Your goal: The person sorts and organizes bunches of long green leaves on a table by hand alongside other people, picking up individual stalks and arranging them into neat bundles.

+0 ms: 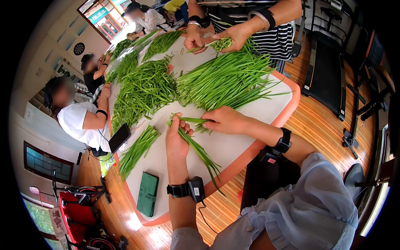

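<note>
In the head view, the work in hand is the handling of long green stalks, located at the center of the frame, above the counter. The left hand is upright; its thumb and fingers are closed on the stalks, whose free ends trail toward the lower right, past the counter edge. The right hand is just to the right, with its fingers closed on stalks extending toward the left hand. A small bundle lies left of center, its stalks roughly parallel; it appears to be finished or accumulating output. A large aligned pile lies above the right hand. A tangled heap occupies the upper left-center; judged by its disorder, this portion remains to be sorted. The quantity outside the small bundle suggests an early stage, though completed portions cannot be identified with certainty. At the upper center, a co-worker's hands grip a short bunch. A green phone case lies at the lower left, apart from the stalks.
</note>
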Available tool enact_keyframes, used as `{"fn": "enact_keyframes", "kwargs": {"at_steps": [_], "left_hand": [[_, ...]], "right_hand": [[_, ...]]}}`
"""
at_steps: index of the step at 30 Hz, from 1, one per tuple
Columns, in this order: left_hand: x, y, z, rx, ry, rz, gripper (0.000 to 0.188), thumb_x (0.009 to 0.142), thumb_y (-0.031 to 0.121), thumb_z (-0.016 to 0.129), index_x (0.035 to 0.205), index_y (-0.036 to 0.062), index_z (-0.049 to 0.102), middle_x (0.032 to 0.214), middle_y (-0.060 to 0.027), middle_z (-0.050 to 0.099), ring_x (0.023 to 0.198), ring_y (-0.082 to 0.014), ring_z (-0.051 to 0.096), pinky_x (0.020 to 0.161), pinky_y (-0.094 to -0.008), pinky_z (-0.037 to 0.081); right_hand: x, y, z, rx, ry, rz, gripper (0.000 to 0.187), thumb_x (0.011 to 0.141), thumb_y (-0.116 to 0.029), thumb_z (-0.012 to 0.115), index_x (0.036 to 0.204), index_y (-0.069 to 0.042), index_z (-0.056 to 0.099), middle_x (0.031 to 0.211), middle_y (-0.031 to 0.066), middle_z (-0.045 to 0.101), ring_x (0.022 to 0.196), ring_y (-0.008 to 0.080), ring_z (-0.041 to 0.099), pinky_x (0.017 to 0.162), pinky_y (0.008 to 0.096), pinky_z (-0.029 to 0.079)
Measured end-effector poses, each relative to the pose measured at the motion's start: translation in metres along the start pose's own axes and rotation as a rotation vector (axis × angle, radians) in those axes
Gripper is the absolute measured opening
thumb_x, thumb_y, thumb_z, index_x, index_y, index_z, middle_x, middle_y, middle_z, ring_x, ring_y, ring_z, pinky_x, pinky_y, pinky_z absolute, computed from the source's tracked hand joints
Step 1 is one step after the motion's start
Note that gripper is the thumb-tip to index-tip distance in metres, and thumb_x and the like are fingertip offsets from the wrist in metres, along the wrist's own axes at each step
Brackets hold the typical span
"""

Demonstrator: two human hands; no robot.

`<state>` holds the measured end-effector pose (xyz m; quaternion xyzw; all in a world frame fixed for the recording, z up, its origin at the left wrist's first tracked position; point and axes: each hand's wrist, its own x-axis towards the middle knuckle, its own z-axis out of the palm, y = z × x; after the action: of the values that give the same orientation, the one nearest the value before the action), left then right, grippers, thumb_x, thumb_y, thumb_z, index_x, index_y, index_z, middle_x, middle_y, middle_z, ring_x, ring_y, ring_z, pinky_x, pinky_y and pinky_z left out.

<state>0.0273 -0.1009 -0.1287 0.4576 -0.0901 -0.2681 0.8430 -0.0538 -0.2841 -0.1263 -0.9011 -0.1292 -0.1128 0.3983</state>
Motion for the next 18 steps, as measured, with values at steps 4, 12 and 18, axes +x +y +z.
{"fn": "enact_keyframes", "kwargs": {"at_steps": [4,12,18], "left_hand": [[0.006,0.009,-0.012,-0.140,0.141,0.062,0.017,0.089,0.027,0.052,0.097,0.0122,0.054,0.086,0.0004,0.053,0.088,-0.0187,0.051,0.084,-0.0358,0.040],[0.004,0.000,-0.010,-0.207,-0.059,-0.142,0.017,0.090,0.022,0.051,0.101,0.0084,0.052,0.079,-0.0036,0.052,0.068,-0.0175,0.051,0.072,-0.0355,0.046],[-0.001,-0.001,0.001,-0.115,-0.059,-0.186,0.020,0.089,0.021,0.052,0.105,0.0094,0.053,0.074,0.0006,0.046,0.063,-0.0115,0.045,0.059,-0.0271,0.041]], "right_hand": [[-0.014,-0.001,-0.038,0.238,-0.270,0.215,0.029,0.082,-0.033,0.057,0.084,-0.004,0.063,0.065,0.0083,0.061,0.059,0.0196,0.058,0.058,0.0339,0.044],[-0.008,0.028,-0.036,-0.047,0.134,0.224,0.015,0.078,-0.024,0.060,0.081,-0.010,0.065,0.075,0.0104,0.061,0.070,0.0275,0.058,0.064,0.0328,0.046],[0.009,0.032,-0.006,-0.611,0.188,0.029,0.010,0.071,-0.011,0.058,0.079,-0.010,0.064,0.077,0.0074,0.055,0.084,0.0273,0.052,0.077,0.0336,0.044]]}}
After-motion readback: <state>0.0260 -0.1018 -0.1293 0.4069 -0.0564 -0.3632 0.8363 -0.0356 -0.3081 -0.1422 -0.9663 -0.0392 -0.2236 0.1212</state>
